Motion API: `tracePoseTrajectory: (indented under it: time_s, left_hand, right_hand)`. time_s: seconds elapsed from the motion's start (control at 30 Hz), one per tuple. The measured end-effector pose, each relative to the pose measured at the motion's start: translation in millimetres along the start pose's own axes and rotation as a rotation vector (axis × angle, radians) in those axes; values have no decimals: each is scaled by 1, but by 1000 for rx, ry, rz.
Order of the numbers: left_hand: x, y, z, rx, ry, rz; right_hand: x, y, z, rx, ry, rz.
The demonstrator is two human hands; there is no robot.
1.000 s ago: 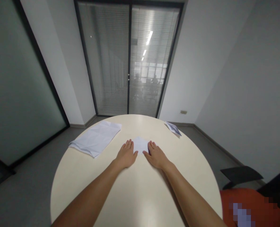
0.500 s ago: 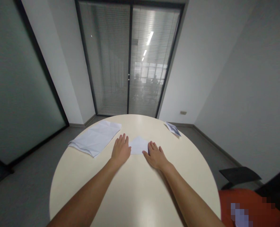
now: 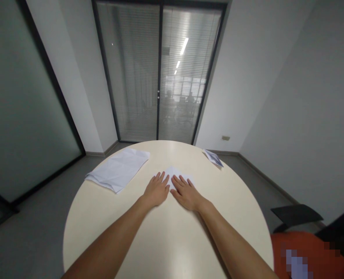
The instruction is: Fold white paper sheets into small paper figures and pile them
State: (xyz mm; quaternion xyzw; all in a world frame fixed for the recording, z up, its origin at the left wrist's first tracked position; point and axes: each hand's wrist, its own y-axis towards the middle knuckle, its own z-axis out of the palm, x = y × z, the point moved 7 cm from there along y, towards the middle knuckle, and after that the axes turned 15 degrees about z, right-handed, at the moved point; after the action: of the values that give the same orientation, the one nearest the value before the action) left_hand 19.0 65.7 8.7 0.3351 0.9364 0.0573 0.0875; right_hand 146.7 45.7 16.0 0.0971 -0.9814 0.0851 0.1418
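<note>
A small folded sheet of white paper (image 3: pixel 172 171) lies flat on the round table, its pointed top facing away from me. My left hand (image 3: pixel 157 189) rests on its left part with the fingers spread. Across from it, my right hand (image 3: pixel 186 192) lies flat on the right part, fingers also apart. The two hands are close together, and they cover most of the paper's lower portion. Neither hand grips anything.
A pile of larger white sheets (image 3: pixel 118 170) lies at the table's left edge. On the far right edge sits a folded paper piece (image 3: pixel 213 158). The pale round table (image 3: pixel 160 240) fills the middle; an orange chair (image 3: pixel 305 242) stands at the right.
Both hands have moved inward over the small paper, the left one to the right and the right one slightly left. More of the paper is now covered.
</note>
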Motion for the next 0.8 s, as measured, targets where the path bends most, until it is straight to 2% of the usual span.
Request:
tracePoseTrajectory:
  time_s: [0.2, 0.33, 0.43, 0.53, 0.63, 0.8]
  left_hand:
    - [-2, -3, 1, -24, -38, 23]
    - [-4, -4, -3, -37, -10, 3]
    - [-6, -2, -10, -93, 50, 11]
    - [-9, 1, -15, -158, 78, 29]
    - [-7, 2, -15, -169, 70, 9]
    - [-5, 3, -9, -109, 35, 25]
  right_hand:
    - [-23, 4, -4, -26, -25, 155]
    - [-32, 6, -15, -120, -65, 190]
    - [-24, 4, -29, -201, -82, 52]
    - [-13, 0, -39, -215, -37, -131]
    - [-10, -2, -42, -172, 51, -169]
    - [-7, -2, -31, -33, 191, -211]
